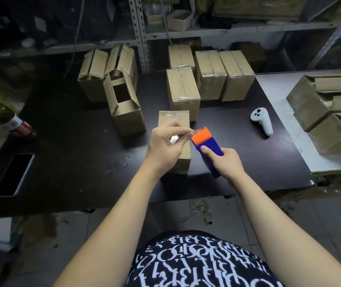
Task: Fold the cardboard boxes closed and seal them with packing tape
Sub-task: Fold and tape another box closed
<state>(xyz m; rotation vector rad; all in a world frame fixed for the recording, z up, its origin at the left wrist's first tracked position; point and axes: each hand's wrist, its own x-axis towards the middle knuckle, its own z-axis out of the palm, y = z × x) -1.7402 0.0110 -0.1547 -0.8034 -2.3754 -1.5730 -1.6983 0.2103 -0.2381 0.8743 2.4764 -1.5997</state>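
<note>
Right hand (227, 162) grips the blue-and-orange plastic tape dispenser (207, 141); left hand (167, 141) pinches the clear tape end (195, 131) at its mouth. Both hover over the closed brown cardboard box (173, 118) on the dark surface (72, 152). Risk: the thin tape may slip, fold onto itself, or land off the seam. Beyond, open-flapped cardboard boxes (124, 104) wait unsealed.

Both your forearms reach forward, your left hand (166, 141) pinching the tape (195, 132) between thumb and forefinger, your right hand (222, 160) gripping the dispenser (208, 142), thumb on top.
</note>
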